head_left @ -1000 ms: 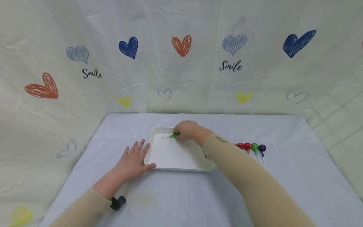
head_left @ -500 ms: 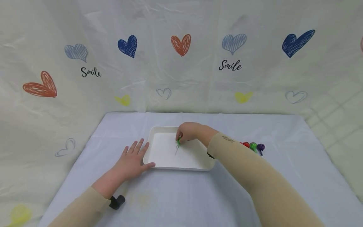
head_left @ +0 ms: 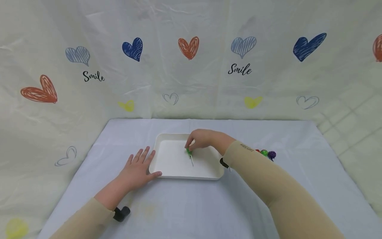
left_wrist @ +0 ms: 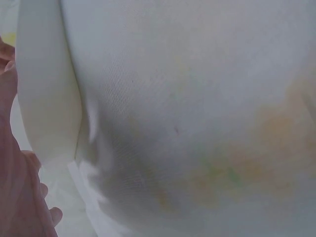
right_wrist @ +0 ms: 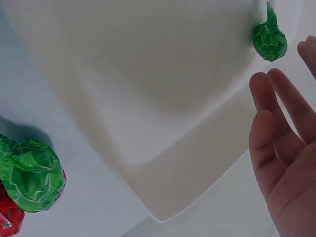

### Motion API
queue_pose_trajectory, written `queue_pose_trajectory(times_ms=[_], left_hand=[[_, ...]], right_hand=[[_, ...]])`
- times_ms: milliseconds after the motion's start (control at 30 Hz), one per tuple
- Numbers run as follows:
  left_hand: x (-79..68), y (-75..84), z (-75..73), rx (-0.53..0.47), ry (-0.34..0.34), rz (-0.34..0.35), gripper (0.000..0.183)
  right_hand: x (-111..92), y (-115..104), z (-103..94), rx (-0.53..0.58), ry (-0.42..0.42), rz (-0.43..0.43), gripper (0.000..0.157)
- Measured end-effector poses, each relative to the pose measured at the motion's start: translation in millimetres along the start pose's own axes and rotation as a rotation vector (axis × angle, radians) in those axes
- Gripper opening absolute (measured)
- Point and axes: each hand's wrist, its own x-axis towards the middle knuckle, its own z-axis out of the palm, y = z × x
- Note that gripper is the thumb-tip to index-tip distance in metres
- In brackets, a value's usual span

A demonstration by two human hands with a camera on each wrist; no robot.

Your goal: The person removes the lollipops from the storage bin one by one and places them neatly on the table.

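Note:
In the head view a green-wrapped lollipop [head_left: 189, 152] lies in the white tray [head_left: 206, 177], its white stick slanting toward the front. My right hand [head_left: 201, 138] is over the tray with its fingertips right at the candy. From the right wrist, the fingers [right_wrist: 284, 98] look relaxed, with a small gap between them and the green lollipop [right_wrist: 270, 42]. My left hand [head_left: 135, 171] has its fingers spread on the cloth beside the tray's left side, thumb at the front left corner. The tray's pale wall [left_wrist: 47, 89] shows in the left wrist view next to that hand.
Right of the tray, a red lollipop [head_left: 258, 151], a green one [head_left: 264, 152] and a purple one [head_left: 272, 155] show past the right sleeve [head_left: 262, 176], which hides part of the row. A white cloth [head_left: 179, 209] covers the table. Behind it hangs a heart-printed sheet [head_left: 209, 83].
The lollipop, pinched in my right hand earlier, has turned so its stick points forward and now lies apart from the fingers. That hand has shifted slightly right. My left hand stays put.

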Motion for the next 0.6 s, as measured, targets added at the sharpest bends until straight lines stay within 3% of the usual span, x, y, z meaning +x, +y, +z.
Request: queue_pose_trajectory(times_ms=[367, 600], left_hand=[[0.4, -2.3, 3.0, -0.012, 0.008, 0.015, 0.1], [-0.1, -0.8, 2.0, -0.02, 0.004, 0.006, 0.1]], right_hand=[[8.8, 9.6, 8.5, -0.013, 0.012, 0.077, 0.03], [14.3, 7.1, 12.0, -0.015, 0.025, 0.089, 0.026]])
